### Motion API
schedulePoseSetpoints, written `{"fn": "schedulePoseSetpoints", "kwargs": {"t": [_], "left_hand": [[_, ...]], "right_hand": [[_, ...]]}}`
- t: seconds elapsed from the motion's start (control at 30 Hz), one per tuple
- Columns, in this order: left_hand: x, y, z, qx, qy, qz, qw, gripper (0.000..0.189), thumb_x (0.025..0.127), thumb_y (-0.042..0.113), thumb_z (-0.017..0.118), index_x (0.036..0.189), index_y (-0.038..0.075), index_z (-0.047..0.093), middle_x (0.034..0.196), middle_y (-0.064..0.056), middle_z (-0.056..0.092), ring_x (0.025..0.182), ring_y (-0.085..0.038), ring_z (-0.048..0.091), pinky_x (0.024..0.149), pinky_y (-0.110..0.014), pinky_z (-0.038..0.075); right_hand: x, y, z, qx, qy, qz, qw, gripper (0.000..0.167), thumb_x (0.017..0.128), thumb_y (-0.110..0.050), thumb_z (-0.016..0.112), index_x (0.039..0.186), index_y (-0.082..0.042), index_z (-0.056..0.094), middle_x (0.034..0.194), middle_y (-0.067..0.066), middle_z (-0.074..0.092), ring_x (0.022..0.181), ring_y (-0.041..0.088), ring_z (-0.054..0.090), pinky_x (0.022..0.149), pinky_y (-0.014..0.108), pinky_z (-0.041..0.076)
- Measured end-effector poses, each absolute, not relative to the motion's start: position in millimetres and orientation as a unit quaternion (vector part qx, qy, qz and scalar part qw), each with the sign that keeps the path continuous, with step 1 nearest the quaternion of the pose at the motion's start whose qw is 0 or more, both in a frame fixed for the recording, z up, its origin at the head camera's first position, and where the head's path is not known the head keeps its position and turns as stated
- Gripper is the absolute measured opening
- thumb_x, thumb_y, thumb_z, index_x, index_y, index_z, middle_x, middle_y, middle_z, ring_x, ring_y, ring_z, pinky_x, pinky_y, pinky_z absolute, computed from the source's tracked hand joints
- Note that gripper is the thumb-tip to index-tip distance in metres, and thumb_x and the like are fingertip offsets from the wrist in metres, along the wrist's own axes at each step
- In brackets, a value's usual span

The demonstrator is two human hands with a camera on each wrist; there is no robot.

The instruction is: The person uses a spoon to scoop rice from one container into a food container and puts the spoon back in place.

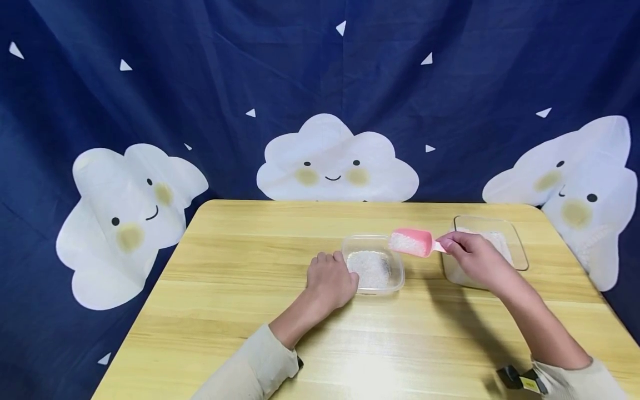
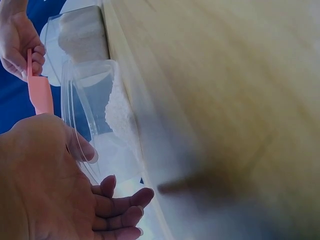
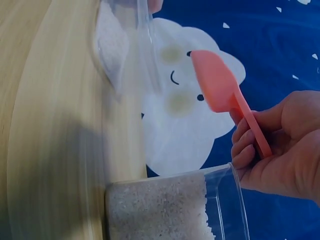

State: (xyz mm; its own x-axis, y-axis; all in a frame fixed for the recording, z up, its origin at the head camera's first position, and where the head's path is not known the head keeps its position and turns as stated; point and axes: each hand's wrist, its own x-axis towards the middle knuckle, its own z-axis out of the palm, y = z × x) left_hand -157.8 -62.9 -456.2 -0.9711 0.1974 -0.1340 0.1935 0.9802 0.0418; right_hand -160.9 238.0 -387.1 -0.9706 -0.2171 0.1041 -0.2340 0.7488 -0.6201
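Note:
My right hand grips the handle of a pink scoop loaded with white, rice-like grains. The scoop is held up in the air, its front end over the right rim of a clear plastic container. White grains cover that container's bottom. At the container's left side, my left hand holds its wall, thumb over the rim and the other fingers loosely bent outside. Below my right hand stands a larger clear bin, well filled with the same grains and partly hidden by the hand in the head view.
Both containers stand on a light wooden table. Behind it hangs a dark blue curtain with smiling white clouds. A small black device sits at the right sleeve cuff.

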Motion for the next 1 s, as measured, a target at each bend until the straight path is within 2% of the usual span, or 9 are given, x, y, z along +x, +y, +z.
{"fn": "schedulePoseSetpoints", "kwargs": {"t": [0.13,0.37,0.67,0.77,1.0], "left_hand": [[-158,-63,-457,0.098,0.993,0.016,0.070,0.044,0.100,0.041,0.035,0.110,0.001,0.051,0.096,-0.011,0.060,0.089,-0.026,0.049,0.086,-0.038,0.044],[-157,-63,-458,0.097,0.993,0.016,0.070,0.044,0.101,0.041,0.035,0.110,0.002,0.052,0.098,-0.012,0.061,0.088,-0.026,0.049,0.085,-0.038,0.044],[-157,-63,-458,0.096,0.993,0.017,0.065,0.044,0.100,0.042,0.036,0.109,0.001,0.052,0.098,-0.012,0.062,0.090,-0.027,0.051,0.085,-0.038,0.045],[-157,-63,-458,0.096,0.993,0.014,0.065,0.045,0.100,0.042,0.036,0.110,0.001,0.053,0.097,-0.012,0.062,0.088,-0.026,0.050,0.085,-0.038,0.044],[-157,-63,-456,0.096,0.993,0.017,0.065,0.047,0.101,0.043,0.037,0.113,0.000,0.053,0.098,-0.012,0.063,0.088,-0.026,0.050,0.083,-0.037,0.044]], "right_hand": [[-159,236,-388,0.120,-0.939,0.322,0.016,0.022,0.106,-0.011,0.056,0.108,0.001,0.074,0.099,0.014,0.074,0.084,0.009,0.056,0.077,0.028,0.049],[-158,230,-388,0.124,-0.943,0.307,0.027,0.019,0.104,-0.009,0.057,0.106,-0.001,0.075,0.098,0.013,0.075,0.086,0.015,0.060,0.079,0.035,0.051],[-156,224,-387,0.129,-0.944,0.301,0.021,0.023,0.106,-0.011,0.055,0.108,0.002,0.074,0.104,0.020,0.075,0.099,0.036,0.069,0.092,0.058,0.052],[-156,222,-386,0.132,-0.945,0.300,0.024,0.024,0.106,-0.012,0.054,0.108,0.003,0.073,0.105,0.021,0.075,0.102,0.041,0.070,0.094,0.061,0.051],[-154,216,-384,0.131,-0.947,0.292,0.031,0.026,0.106,-0.013,0.053,0.109,0.003,0.073,0.106,0.022,0.075,0.105,0.042,0.070,0.096,0.062,0.050]]}}
